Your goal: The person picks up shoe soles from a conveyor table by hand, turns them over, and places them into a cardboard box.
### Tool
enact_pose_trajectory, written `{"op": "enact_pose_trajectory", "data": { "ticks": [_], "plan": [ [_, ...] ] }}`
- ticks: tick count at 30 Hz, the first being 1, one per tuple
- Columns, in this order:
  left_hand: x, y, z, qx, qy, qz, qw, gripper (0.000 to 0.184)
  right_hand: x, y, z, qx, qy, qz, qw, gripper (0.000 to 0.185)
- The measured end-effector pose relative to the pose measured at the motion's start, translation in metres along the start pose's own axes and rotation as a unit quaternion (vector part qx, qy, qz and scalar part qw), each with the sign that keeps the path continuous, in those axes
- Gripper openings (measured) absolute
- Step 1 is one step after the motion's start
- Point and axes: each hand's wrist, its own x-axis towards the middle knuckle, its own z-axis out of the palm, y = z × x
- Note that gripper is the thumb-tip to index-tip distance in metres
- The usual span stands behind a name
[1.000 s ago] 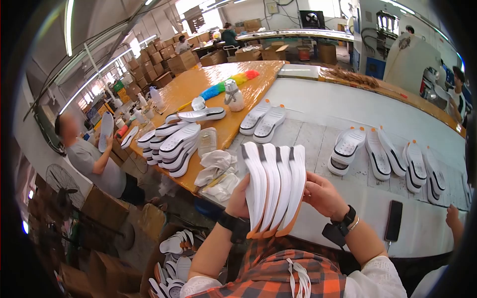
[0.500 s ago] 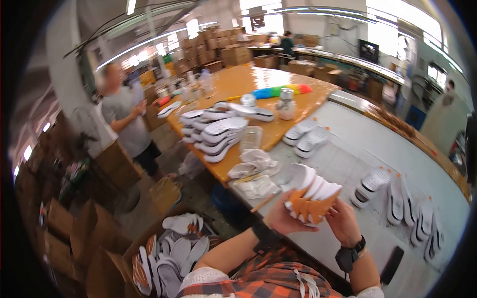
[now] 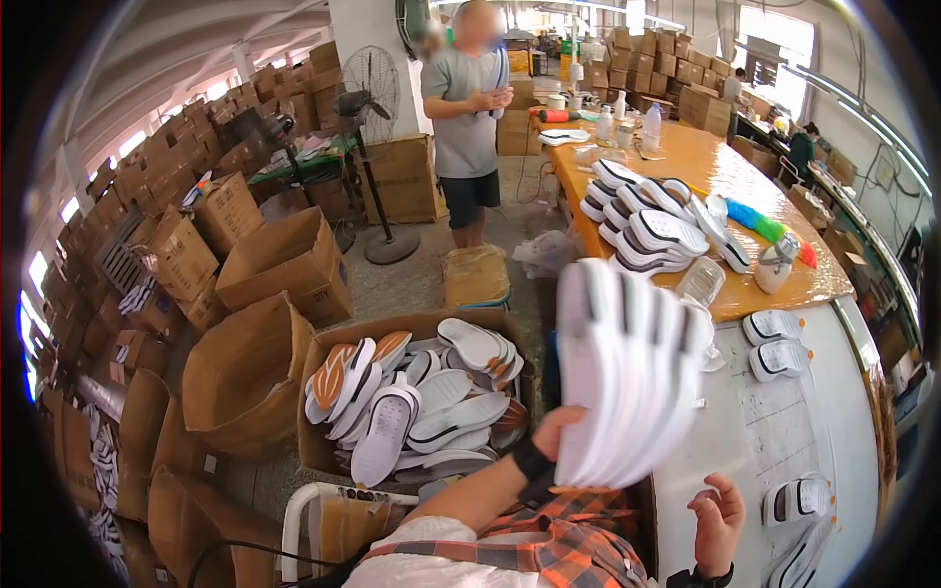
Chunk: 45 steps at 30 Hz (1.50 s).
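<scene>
A stack of several white shoe soles with dark stripes is gripped at its left side by my left hand, whose fingers are partly hidden behind it. Off to the right, below the stack, my right hand has its fingers curled apart and touches nothing. An open carton full of loose soles stands left of the held stack. Pairs of soles rest on the white table at the right.
A brown table bears piled soles, bottles and a rainbow duster. Someone in a grey shirt stands beyond, near a standing fan. Empty cartons and a chair frame are on the left.
The view has swung left toward the cartons. The soles have turned upright and are now in my left hand alone; my right hand has let go and moved away.
</scene>
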Motion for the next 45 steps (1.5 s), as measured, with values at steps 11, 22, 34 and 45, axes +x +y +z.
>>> {"op": "enact_pose_trajectory", "data": {
  "ticks": [11,22,34,45],
  "plan": [
    [-0.054,0.142,-0.124,-0.049,0.192,0.33,0.923,0.065,-0.018,0.026,-0.047,-0.059,0.092,0.11,0.988,0.023],
    [-0.078,0.152,-0.264,-0.139,0.524,0.302,0.784,0.045,-0.023,0.041,-0.063,0.094,0.183,0.121,0.971,0.017],
    [0.202,0.013,0.001,-0.017,0.089,-0.078,0.993,0.024,-0.02,0.019,-0.119,0.199,0.153,0.074,0.965,0.016],
    [0.446,-0.151,0.007,0.574,0.13,-0.118,0.8,0.089,-0.021,0.013,-0.247,0.267,0.356,0.025,0.895,0.034]
  ]
}}
